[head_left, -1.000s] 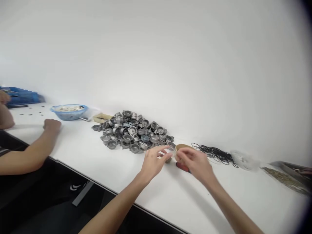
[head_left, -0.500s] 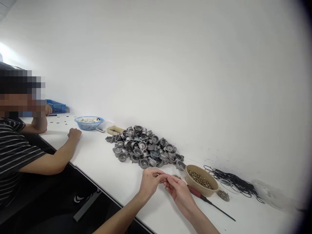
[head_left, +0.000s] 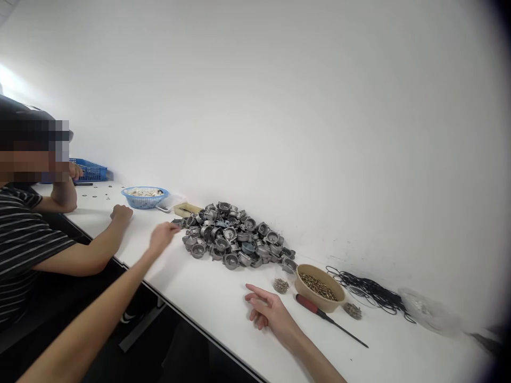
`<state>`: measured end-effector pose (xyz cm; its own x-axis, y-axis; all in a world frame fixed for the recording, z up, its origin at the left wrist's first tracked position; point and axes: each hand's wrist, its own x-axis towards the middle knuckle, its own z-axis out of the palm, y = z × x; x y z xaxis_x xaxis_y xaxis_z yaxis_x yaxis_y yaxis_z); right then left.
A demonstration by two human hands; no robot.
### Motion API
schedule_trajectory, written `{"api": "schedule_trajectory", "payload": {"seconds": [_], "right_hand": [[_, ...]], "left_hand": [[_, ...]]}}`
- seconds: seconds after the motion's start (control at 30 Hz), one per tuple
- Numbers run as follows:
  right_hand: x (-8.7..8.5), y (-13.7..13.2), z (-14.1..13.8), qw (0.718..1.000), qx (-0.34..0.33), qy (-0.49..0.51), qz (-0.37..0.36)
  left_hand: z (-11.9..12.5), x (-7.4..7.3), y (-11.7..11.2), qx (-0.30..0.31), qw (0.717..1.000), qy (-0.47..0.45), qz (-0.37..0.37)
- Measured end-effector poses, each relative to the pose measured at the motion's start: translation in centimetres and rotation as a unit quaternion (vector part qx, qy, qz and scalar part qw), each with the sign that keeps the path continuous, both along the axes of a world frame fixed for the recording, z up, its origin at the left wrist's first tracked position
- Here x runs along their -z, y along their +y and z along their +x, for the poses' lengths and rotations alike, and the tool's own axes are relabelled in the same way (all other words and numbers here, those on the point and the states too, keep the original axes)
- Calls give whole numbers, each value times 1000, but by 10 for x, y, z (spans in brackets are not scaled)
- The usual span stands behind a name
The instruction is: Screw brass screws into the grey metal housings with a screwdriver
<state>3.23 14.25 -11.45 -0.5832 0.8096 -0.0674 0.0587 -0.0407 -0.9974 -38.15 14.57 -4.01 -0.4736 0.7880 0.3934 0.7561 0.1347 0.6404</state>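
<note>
Left hand (head_left: 163, 238) is hovering at the left end of the heap of metal castings (head_left: 239, 242), fingertips drawn together by the outermost casting (head_left: 177, 222); blurred, cannot tell whether it is gripping or just touching. Heap is lying toward the bench's (head_left: 223, 303) back edge, against the wall, probably to leave the front strip free for handwork. Right hand (head_left: 275, 316) is resting loose over the front strip, seemingly holding nothing, maybe idle while the left is working.

Tan bowl (head_left: 329, 305) of screws (head_left: 317, 287) is sitting right of the heap, screwdriver (head_left: 322, 315) lying just in front, red handle toward the left, likely for easy pickup. Small parts are lying in two little piles, one (head_left: 281, 286) left of the bowl, one (head_left: 353, 310) right. Black cords (head_left: 375, 290) are trailing along the back edge.

Pose: left arm is stretching long and nearly straight across the front edge, palm mostly down. Right forearm is slanting in over the front edge, thumb and index extending leftward, other fingers curling under; contact with bench unclear. Co-worker's fist (head_left: 122, 213) is resting farther left.
</note>
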Motion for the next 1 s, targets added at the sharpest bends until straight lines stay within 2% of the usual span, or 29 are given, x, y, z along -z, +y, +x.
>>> {"api": "schedule_trajectory", "payload": {"seconds": [0.07,0.13,0.2,0.3,0.43,0.6,0.87,1.0], "right_hand": [[2,2,-1,1000,-2,-16,16],[3,4,-2,999,-2,-31,30],[2,5,-2,998,-9,-42,37],[-1,3,0,997,-24,-51,45],[-10,-6,1,995,-37,-68,60],[-14,-11,0,994,-36,-85,56],[-1,-2,2,994,-30,-92,53],[2,-1,2,994,-43,-79,58]], "left_hand": [[-52,0,-8,-67,996,20,-48],[-86,10,-17,-95,991,38,-87],[-105,26,-21,-105,986,51,-115],[-118,48,-18,-113,982,61,-137],[-129,62,-9,-107,982,70,-141],[-134,63,-10,-104,982,80,-134],[-115,61,-38,-144,974,100,-142],[-96,53,-42,-152,968,109,-166]]}}
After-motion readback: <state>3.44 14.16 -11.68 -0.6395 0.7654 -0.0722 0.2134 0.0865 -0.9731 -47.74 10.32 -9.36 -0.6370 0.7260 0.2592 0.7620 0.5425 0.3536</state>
